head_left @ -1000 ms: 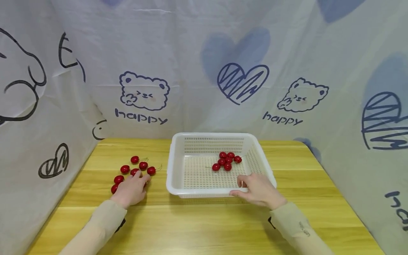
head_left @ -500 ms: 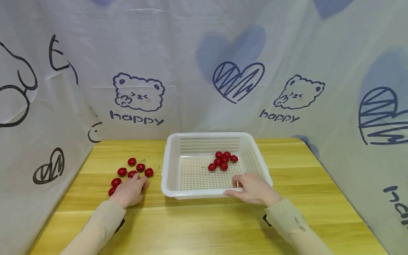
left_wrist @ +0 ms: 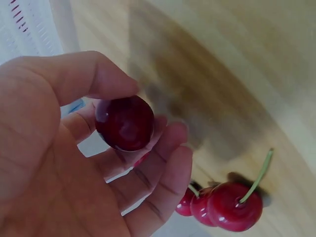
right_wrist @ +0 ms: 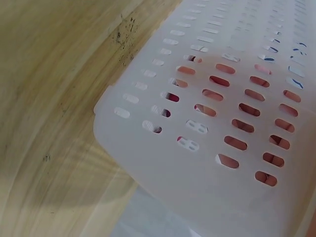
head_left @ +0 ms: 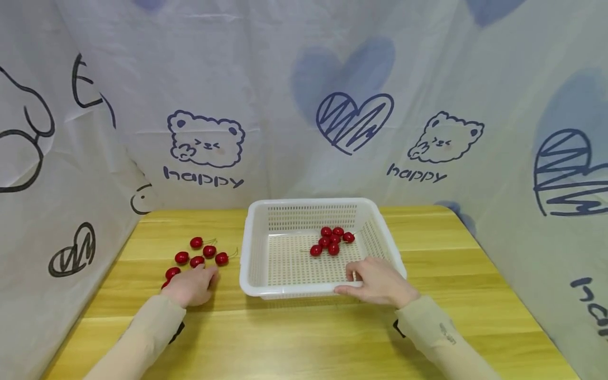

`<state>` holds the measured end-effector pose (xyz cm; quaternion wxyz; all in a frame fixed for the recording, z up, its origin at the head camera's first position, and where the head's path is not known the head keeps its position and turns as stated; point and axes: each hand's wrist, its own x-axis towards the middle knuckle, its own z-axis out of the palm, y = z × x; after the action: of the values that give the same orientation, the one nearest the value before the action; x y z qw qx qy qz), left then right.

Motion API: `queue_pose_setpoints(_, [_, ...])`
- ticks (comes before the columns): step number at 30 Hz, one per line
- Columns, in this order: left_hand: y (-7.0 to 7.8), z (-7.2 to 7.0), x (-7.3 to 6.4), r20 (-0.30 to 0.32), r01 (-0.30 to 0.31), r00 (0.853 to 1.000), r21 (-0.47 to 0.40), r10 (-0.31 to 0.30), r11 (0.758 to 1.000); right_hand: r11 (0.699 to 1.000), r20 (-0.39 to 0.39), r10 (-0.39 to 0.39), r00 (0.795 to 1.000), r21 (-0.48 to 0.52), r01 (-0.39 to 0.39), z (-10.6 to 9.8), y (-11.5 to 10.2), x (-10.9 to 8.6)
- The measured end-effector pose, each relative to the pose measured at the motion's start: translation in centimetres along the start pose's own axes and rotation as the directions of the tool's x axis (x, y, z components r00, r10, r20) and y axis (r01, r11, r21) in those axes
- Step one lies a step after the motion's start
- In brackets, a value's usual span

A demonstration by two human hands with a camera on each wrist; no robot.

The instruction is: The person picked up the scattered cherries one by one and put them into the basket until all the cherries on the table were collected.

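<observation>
In the left wrist view my left hand (left_wrist: 59, 113) pinches a dark red cherry (left_wrist: 126, 123) between thumb and fingers. That hand hovers low at the near side of a loose group of cherries (head_left: 209, 251), and the pinched one is hidden from the head view. My right hand (head_left: 382, 282) grips the front rim of a white perforated basket (head_left: 290, 291), its thumb outside and its fingers over the inner side. Several cherries (head_left: 334, 248) lie clustered on the basket floor, towards the back right. In the right wrist view the fingers show pink through the slots of the basket wall (right_wrist: 163, 173).
The wooden table (head_left: 304, 343) bears the basket at its back middle, with the loose cherries to the left. A printed white cloth (head_left: 285, 105) closes off the back and both sides. Green stems stick out from some cherries (left_wrist: 236, 206).
The head view has shifted slightly. My left hand has drawn back a little towards me, uncovering more of the cherry at its fingertips. The right hand keeps its grip on the basket rim.
</observation>
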<state>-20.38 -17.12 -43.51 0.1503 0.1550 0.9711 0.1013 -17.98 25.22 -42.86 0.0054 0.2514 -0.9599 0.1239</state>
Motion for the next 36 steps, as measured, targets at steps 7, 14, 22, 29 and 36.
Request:
queue_pose_setpoints(7, [-0.1,-1.1,0.4,0.007,-0.023,1.0,-0.024,0.023,0.999,1.0,-0.004,-0.008,1.0,-0.011,0.008,0.0,0.0,0.0])
queue_pose_setpoints(14, [0.4,-3.4,0.6,-0.006,-0.033,0.999,-0.007,0.033,0.999,1.0,-0.006,-0.009,1.0,-0.025,0.009,0.0,0.1,0.1])
queue_pose_setpoints(22, [1.8,-6.7,1.9,-0.028,-0.05,0.998,-0.025,0.049,0.998,1.0,-0.001,-0.012,1.0,-0.019,0.012,0.2,0.0,0.0])
queue_pose_setpoints(29, [5.0,-9.4,3.4,-0.068,-0.078,0.995,-0.024,0.076,0.997,1.0,-0.008,-0.019,1.0,-0.017,0.019,0.3,0.0,-0.2])
queue_pose_setpoints(36, [8.5,-10.4,5.1,-0.16,-0.175,0.97,0.053,0.181,0.983,0.999,-0.011,-0.023,1.0,-0.026,0.023,0.3,-0.1,-0.1])
